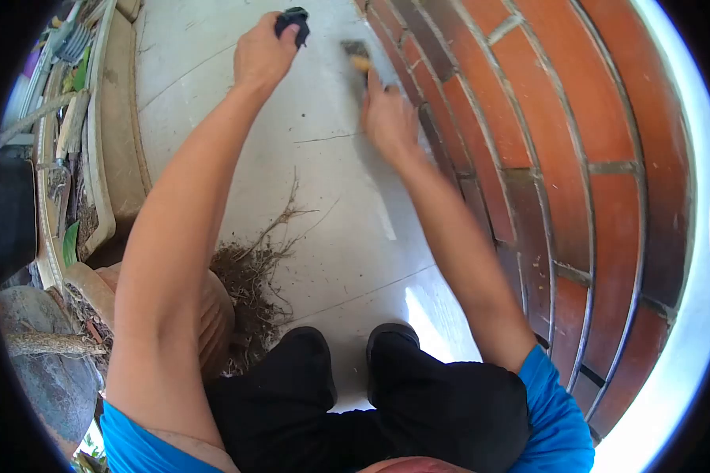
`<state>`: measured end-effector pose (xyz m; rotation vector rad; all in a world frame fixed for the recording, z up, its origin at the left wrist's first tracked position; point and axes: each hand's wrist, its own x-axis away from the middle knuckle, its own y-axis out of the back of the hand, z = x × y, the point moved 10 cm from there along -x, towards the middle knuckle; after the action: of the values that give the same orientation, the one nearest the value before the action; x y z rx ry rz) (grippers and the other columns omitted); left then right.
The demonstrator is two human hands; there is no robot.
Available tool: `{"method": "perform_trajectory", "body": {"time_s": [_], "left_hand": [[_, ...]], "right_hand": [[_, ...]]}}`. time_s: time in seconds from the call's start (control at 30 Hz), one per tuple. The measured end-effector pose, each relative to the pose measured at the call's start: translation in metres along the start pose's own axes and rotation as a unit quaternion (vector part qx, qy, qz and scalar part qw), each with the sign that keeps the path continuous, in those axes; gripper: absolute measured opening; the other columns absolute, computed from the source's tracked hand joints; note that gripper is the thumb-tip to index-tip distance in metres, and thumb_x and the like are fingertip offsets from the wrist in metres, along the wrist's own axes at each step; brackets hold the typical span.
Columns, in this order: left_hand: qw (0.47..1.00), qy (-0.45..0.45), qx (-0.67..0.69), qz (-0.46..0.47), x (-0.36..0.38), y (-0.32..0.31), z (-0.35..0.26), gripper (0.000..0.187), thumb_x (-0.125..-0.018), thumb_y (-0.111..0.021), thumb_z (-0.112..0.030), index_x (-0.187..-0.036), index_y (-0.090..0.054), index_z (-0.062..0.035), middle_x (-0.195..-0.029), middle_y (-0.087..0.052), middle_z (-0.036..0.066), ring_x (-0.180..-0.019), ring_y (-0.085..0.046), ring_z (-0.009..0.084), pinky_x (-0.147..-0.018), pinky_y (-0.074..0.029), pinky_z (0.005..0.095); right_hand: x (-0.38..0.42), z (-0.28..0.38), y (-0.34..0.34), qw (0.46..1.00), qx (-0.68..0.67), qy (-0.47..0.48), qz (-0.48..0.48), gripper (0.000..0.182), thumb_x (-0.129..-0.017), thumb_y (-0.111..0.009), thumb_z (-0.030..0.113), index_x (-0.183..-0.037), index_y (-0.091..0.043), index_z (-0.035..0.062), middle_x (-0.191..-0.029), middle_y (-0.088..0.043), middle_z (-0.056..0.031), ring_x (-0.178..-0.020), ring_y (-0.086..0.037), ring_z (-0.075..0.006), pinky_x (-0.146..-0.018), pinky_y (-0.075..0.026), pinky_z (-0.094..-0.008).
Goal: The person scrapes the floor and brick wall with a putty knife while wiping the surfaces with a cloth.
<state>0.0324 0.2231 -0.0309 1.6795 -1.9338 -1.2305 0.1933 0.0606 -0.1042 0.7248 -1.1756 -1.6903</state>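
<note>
My left hand [262, 57] is closed around a small crumpled-looking black thing [293, 27] above the far part of the pale floor; its exact kind cannot be made out. Farther right, my right hand [390, 118] grips a small flat brush [357, 57] by its handle, close to the foot of the brick wall. The brush has a yellowish part and a dark end, slightly smeared by motion. Its dark end is at or just above the floor. Dry roots and soil [254, 288] lie in a heap nearer my feet, by my left arm.
The red brick wall [560, 102] rises along the right side. On the left stand a beige planter trough [117, 118], a ribbed clay-coloured pot [217, 319] partly behind my arm, and a garden fork [72, 43]. Dark shoes [312, 347] rest on the pale floor [331, 229].
</note>
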Motion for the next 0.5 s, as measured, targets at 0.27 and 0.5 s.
{"method": "perform_trajectory", "body": {"time_s": [0.27, 0.5], "left_hand": [[0.991, -0.021, 0.114, 0.066, 0.033, -0.030, -0.049, 0.038, -0.090, -0.065, -0.028, -0.118, -0.059, -0.0028, -0.082, -0.073, 0.015, -0.082, -0.072, 0.0276, -0.078, -0.054, 0.0369], [0.893, -0.327, 0.184, 0.247, 0.160, -0.069, -0.169, 0.029, -0.083, -0.070, -0.008, -0.109, -0.057, -0.0060, -0.094, -0.067, 0.017, -0.086, -0.066, 0.0345, -0.078, -0.053, 0.0409]], "right_hand": [[0.247, -0.048, 0.010, 0.974, -0.211, 0.075, 0.032, 0.047, -0.094, -0.058, 0.020, -0.138, -0.051, 0.0052, -0.093, -0.062, -0.0213, -0.076, -0.063, -0.0417, -0.066, -0.053, -0.0472], [0.366, -0.084, 0.048, 0.970, -0.240, 0.041, 0.004, 0.050, -0.091, -0.063, 0.011, -0.139, -0.050, 0.0055, -0.090, -0.062, -0.0154, -0.073, -0.064, -0.0369, -0.065, -0.054, -0.0399]]}}
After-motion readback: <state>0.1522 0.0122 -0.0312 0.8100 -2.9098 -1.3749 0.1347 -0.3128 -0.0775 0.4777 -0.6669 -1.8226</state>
